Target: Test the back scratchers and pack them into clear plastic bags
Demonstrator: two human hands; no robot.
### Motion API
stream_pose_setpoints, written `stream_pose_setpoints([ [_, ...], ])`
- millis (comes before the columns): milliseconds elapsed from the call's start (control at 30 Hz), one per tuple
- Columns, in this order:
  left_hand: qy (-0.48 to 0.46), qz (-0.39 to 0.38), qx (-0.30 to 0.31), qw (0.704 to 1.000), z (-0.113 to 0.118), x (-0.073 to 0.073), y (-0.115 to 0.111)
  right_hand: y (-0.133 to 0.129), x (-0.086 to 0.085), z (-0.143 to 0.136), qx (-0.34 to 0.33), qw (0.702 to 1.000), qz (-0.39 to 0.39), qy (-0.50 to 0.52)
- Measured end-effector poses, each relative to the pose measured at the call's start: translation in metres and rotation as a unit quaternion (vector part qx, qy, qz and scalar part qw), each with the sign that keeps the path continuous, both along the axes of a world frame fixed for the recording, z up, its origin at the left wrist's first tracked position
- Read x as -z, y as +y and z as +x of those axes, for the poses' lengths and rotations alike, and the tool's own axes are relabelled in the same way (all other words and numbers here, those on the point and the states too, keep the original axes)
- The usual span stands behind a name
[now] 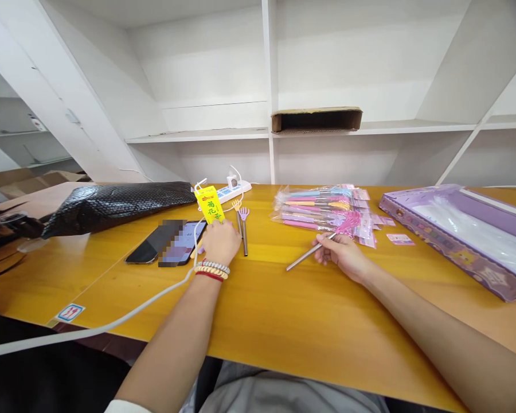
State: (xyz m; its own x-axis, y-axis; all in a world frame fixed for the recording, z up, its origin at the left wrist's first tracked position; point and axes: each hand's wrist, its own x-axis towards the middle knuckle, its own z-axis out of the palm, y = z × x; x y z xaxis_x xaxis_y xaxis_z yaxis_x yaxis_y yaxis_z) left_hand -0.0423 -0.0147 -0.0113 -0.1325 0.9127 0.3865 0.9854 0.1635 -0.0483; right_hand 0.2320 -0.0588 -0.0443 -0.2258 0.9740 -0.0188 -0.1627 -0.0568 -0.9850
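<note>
My right hand [337,252] is closed on a telescopic back scratcher with a metal rod [301,258] and a pink claw head. It grips the rod just below the head, and the bare rod end points left over the table. My left hand [221,244] is at the lower end of a yellow drink carton [210,203]. Its fingers are mostly hidden, so I cannot tell whether it grips anything. Beside it lie a back scratcher with a purple claw [245,229] and one with a pale orange claw [237,205]. Small orange and purple parts show left of the hand.
Bagged back scratchers [318,209] lie behind my right hand, with a small pink card [400,240] nearby. A purple display box [456,246] is at right. Phones [152,244], a white cable [155,298], a power strip [232,192] and a black wrapped package [120,206] are at left.
</note>
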Motion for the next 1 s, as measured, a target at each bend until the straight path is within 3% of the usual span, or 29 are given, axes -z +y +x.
stream_pose_setpoints([
  [133,-0.042,-0.068,-0.041,0.996,-0.004,0.004,0.004,0.0,0.0,0.0,0.001,1.0,-0.002,-0.015],
  [267,-0.047,-0.073,-0.056,0.995,-0.002,0.006,0.006,0.001,0.001,-0.001,0.001,1.0,-0.001,-0.021],
  [367,-0.037,-0.011,0.023,0.999,0.001,0.006,0.006,0.0,-0.002,0.0,0.012,1.0,-0.002,-0.005],
  [467,-0.091,0.031,0.176,0.98,0.012,0.007,0.002,0.0,-0.007,0.005,0.032,0.999,-0.005,0.041],
  [533,-0.135,0.005,0.278,0.951,0.025,0.008,-0.005,0.001,-0.01,0.009,0.045,0.996,0.0,0.077],
  [600,-0.165,-0.037,0.341,0.925,0.038,0.009,-0.015,0.002,-0.011,0.012,0.054,0.993,0.008,0.103],
  [700,-0.176,-0.077,0.374,0.907,0.053,0.009,-0.027,0.004,-0.01,0.015,0.058,0.992,0.007,0.114],
  [1000,-0.094,-0.061,0.378,0.919,0.055,0.005,-0.033,0.002,-0.009,0.013,0.045,0.984,-0.017,0.169],
])
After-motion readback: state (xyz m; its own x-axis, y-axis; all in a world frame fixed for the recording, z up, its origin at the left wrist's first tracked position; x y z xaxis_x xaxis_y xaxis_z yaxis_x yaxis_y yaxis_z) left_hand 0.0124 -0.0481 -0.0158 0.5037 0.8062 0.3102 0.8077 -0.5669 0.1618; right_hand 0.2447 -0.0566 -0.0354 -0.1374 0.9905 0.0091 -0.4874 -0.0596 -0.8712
